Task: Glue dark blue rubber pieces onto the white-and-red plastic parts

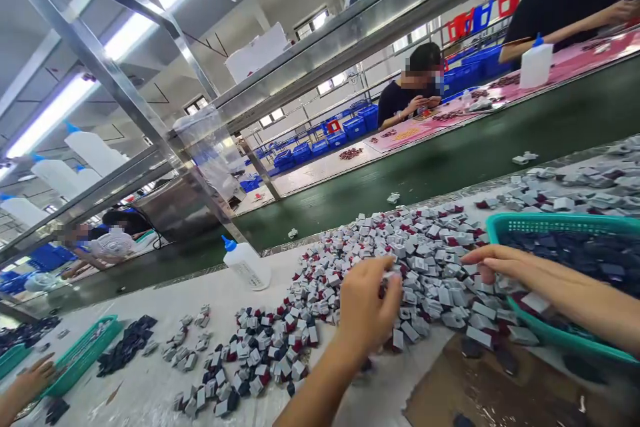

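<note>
A large pile of small grey and dark red parts (425, 247) spreads over the white tabletop. My left hand (370, 300) is over the near side of this pile, fingers curled together; whatever they hold is too small or hidden to name. My right hand (500, 263) reaches in from the right, at the pile's right side, with its fingers stretched out and nothing seen in them. Under the right forearm stands a green basket (565, 219) holding dark flat pieces (590, 250). A smaller heap of grey, red and dark parts (250, 353) lies left of my left hand.
A white bottle with a blue tip (247, 267) stands behind the heaps. Beyond runs a green conveyor belt (425, 173). A metal shelf frame (320, 47) crosses above. Another person's hand (33, 380) touches a green basket (85, 353) at far left. People sit across the belt.
</note>
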